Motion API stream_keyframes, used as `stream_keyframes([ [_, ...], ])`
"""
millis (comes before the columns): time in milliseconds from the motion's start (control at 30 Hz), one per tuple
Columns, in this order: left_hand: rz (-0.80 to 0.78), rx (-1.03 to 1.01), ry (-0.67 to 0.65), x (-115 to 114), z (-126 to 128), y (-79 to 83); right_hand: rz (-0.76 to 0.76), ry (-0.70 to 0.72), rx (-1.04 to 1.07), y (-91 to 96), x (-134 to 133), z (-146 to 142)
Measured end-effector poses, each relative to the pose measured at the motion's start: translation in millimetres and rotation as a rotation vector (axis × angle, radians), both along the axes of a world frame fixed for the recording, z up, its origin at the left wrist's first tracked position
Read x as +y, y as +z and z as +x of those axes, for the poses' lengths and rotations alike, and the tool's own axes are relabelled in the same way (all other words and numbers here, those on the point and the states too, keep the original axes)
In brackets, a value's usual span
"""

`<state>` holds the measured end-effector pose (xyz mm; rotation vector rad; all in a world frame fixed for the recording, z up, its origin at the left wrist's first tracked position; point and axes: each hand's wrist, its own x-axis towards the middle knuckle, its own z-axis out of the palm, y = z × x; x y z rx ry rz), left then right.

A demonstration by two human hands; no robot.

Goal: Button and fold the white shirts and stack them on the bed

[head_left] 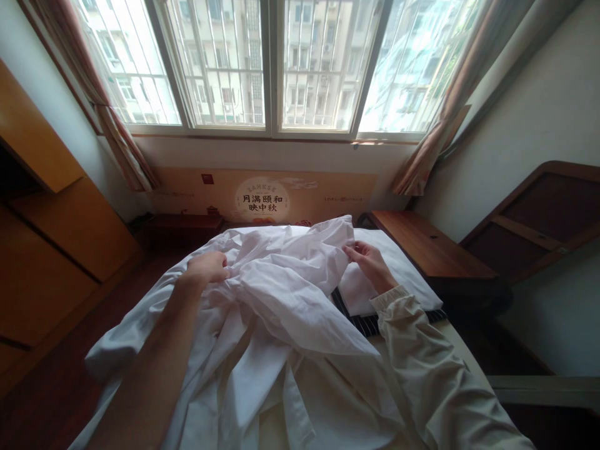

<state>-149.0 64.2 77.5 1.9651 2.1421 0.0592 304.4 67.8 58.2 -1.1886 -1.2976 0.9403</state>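
A large, crumpled white cloth [290,300] is held up over the bed, with loose folds and strips hanging toward me; whether it is a garment or bedding I cannot tell. On its left side my left hand [209,267] is closed, gripping a bunch of the fabric. My right hand [368,261] pinches the cloth's edge between thumb and fingers, near a raised corner. Beneath and beyond the right hand lies what looks like a white pillow [403,269], on a black striped cloth [365,325]. More white fabric [126,328] drapes over the bed's left side.
A brown wooden table [431,244] stands right of the bed, with a dark-panelled wooden chair back [539,212] beyond it. Orange-brown cabinets [51,250] line the left. Ahead are a printed board [319,194], a barred window [225,69] and tied curtains [119,144].
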Motion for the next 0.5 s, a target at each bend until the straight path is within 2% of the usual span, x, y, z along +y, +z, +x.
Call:
stream_keyframes([
  [100, -0.002, 0.033, -0.017, 0, 3, 4.5, 0.031, 0.007, 0.062, 3.5, 0, -5],
  [167, 0.141, -0.039, -0.139, 0, 12, 5.3, 0.057, -0.011, 0.094, 6.4, -1, -9],
  [233, 0.335, -0.193, -0.278, 1, 25, 0.9, 0.074, -0.021, 0.103, 8.4, -3, -12],
  [333, 0.507, -0.493, -0.362, 4, 51, -17.7, 0.049, 0.018, 0.07, 8.6, -9, -18],
  [400, 0.492, -0.61, -0.386, 5, 67, -34.4, 0.027, 0.052, 0.018, 7.1, -13, -23],
  [500, 0.449, -0.632, -0.405, 5, 81, -54.8, 0.049, 0.08, -0.102, 3.4, -19, -31],
])
